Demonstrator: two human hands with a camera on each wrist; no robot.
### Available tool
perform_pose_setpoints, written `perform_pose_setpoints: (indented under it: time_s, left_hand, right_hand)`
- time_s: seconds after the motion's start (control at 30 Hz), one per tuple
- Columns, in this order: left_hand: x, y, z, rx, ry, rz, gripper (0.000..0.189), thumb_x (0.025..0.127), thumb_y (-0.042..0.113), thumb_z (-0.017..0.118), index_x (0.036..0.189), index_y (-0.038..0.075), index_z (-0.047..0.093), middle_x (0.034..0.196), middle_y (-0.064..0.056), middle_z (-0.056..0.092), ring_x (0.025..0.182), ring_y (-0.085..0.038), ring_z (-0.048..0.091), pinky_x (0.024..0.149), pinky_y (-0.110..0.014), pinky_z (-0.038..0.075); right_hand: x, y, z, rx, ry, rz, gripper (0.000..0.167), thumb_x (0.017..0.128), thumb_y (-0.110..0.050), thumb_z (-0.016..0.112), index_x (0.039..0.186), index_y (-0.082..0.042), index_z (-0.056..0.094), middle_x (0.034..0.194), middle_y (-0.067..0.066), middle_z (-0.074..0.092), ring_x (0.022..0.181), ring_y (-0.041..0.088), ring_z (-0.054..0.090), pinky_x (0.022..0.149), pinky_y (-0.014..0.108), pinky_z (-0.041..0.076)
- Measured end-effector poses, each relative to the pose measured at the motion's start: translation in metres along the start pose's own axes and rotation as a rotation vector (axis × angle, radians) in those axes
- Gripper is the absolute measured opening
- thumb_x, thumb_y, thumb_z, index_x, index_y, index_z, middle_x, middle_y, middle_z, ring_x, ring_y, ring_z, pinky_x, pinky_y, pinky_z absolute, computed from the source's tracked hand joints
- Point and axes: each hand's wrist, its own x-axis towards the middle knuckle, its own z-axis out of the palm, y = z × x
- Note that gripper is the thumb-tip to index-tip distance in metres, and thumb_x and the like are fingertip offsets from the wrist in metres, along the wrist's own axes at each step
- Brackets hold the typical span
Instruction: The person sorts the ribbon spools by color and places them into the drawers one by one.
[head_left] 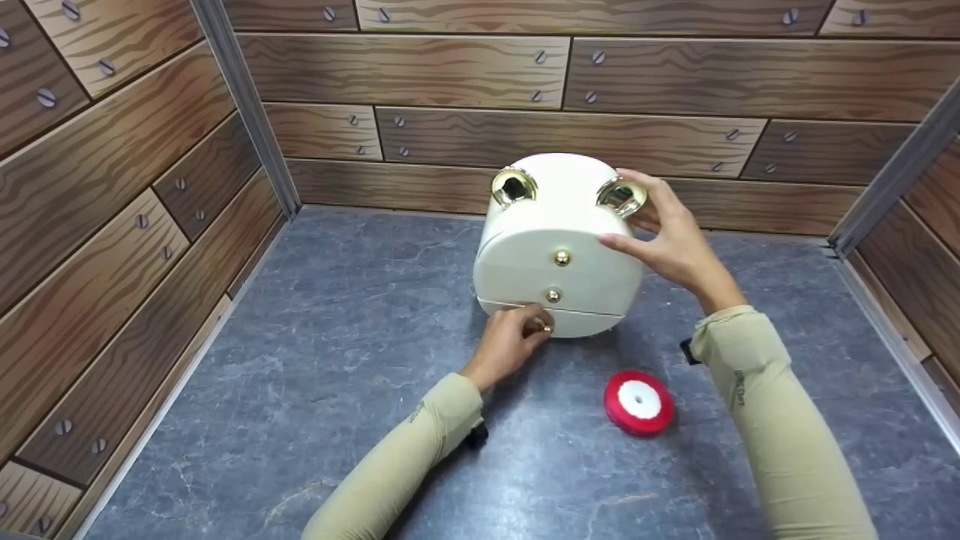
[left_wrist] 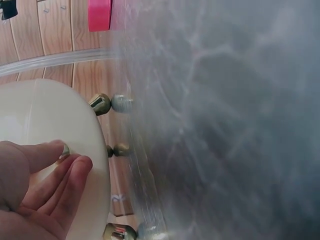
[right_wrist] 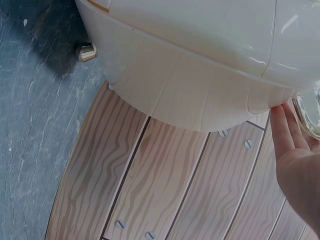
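Observation:
A cream-white rounded jewelry box (head_left: 517,274) with two gold ring ears (head_left: 622,196) and gold knobs (head_left: 562,257) down its front stands on the grey surface. My left hand (head_left: 510,341) pinches the lowest knob (left_wrist: 65,150) between thumb and fingers, at the bottom drawer (head_left: 589,324). That drawer's front sits against the box, a thin seam above it. My right hand (head_left: 671,240) rests on the box's upper right, thumb on the front edge and fingers beside the right ear. Its extended fingers (right_wrist: 282,130) touch the side in the right wrist view.
A roll of red ribbon (head_left: 639,403) on a white spool lies in front of the box, to the right. Wood-patterned walls (head_left: 465,71) enclose the marbled grey surface (head_left: 337,337) at the back and both sides.

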Motion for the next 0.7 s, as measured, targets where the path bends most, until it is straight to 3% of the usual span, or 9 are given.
perform_pose_setpoints:
  time_s: [0.3,0.7]
  left_hand:
    - [-0.012,0.005,-0.003,0.03,-0.005,0.003,0.011,0.091,0.012,0.08,0.1,0.015,0.076,0.098,0.002,0.081,0.089,-0.007,0.076,0.084,-0.022,0.06]
    - [-0.031,0.014,-0.003,0.006,-0.02,0.004,0.011,0.092,0.011,0.079,0.101,0.015,0.075,0.099,0.0,0.081,0.091,-0.007,0.076,0.084,-0.022,0.06]
  right_hand:
    - [-0.001,-0.003,0.001,0.017,-0.004,-0.002,0.09,0.086,-0.017,0.087,0.16,-0.024,0.036,0.154,0.014,0.043,0.134,0.04,0.057,0.113,0.05,0.048]
    - [-0.001,-0.003,0.001,0.017,0.005,-0.003,0.09,0.085,-0.016,0.087,0.16,-0.024,0.037,0.154,0.014,0.044,0.132,0.04,0.058,0.113,0.052,0.048]
